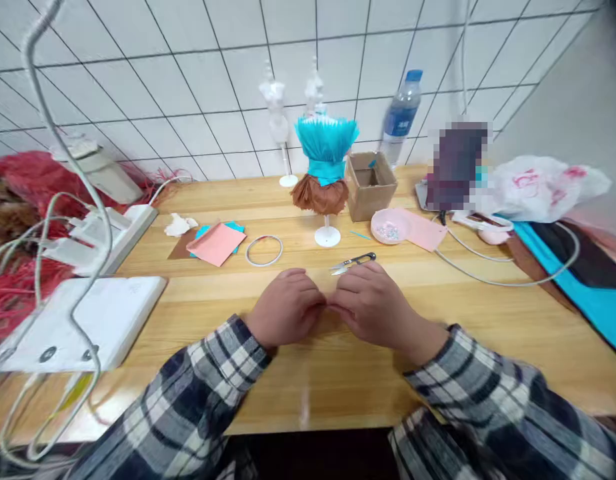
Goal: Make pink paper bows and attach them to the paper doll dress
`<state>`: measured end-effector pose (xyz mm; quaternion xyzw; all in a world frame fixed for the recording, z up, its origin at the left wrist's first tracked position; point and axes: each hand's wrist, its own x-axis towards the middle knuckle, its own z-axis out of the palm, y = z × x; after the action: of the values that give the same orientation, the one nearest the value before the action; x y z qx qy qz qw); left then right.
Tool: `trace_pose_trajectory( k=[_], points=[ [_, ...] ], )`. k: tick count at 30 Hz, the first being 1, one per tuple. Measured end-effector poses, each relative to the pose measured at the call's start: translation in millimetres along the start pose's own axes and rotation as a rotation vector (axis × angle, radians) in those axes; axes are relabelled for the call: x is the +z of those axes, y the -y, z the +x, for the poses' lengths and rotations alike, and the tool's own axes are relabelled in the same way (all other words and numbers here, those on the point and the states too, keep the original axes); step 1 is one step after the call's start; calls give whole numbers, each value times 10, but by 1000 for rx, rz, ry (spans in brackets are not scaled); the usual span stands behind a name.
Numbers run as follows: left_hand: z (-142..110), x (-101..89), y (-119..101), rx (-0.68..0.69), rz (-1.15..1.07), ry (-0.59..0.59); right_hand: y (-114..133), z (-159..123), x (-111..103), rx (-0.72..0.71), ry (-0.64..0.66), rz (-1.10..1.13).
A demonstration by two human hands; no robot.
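Our left hand (287, 308) and right hand (371, 303) met on the table (438, 333), fingers curled narrow, pinched together; whether they held anything we could not tell. The snips (353, 262) lay just beyond: light, stiff, sharp-tipped, best gripped at the handle.

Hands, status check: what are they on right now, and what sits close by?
Left hand and right hand curled, fingertips meeting low over the table; anything pinched is hidden. Scissors just beyond the right hand, untouched. Ring and doll stand farther back.
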<state>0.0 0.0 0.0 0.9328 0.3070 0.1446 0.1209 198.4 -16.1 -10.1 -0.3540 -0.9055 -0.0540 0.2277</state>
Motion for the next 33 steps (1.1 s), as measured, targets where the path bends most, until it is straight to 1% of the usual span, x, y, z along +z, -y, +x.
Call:
trace_pose_trajectory(
  k=[2,3,5,6,7,9,11,13,14,16,18,20,21,23,25,28,30,33],
  points=[
    [0,16,2,-32,4,-10,36,-9,7,-31,-6,-38],
    [-2,26,3,-69,-22,-25,52,-11,9,-42,-14,-58],
    [-8,50,3,-188,-127,-84,74,-12,7,-62,-38,-101],
    [-12,64,3,-275,-210,-126,82,-11,2,-68,-54,-123],
    [-15,79,1,-371,-324,-163,88,-10,-6,-69,-72,-144],
    [-17,112,-5,-544,-647,-219,100,-9,-27,-59,-119,-178],
    [-14,146,-12,-649,-1018,-256,111,-11,-44,-41,-175,-191],
    [-8,176,-19,-670,-1325,-315,118,-14,-43,-2,-242,-138],
    [-5,188,-21,-669,-1434,-346,118,-15,-34,47,-278,-66],
    [-2,201,-24,-670,-1571,-369,106,-9,-2,220,-342,172],
    [-1,200,-24,-695,-1631,-339,85,2,39,427,-344,475],
    [-1,194,-22,-725,-1640,-306,67,15,79,595,-285,764],
    [-1,191,-21,-733,-1640,-303,63,20,96,664,-267,886],
    [-4,189,-16,-730,-1647,-300,66,27,124,758,-282,1073],
    [-10,194,-12,-708,-1656,-278,77,30,143,772,-297,1188],
    [-23,210,-11,-685,-1633,-210,85,34,151,692,-194,1348],
    [-30,220,-13,-680,-1583,-170,80,40,141,677,-144,1437],
    [-34,227,-13,-659,-1501,-136,61,52,115,725,-141,1455]
  ],
)
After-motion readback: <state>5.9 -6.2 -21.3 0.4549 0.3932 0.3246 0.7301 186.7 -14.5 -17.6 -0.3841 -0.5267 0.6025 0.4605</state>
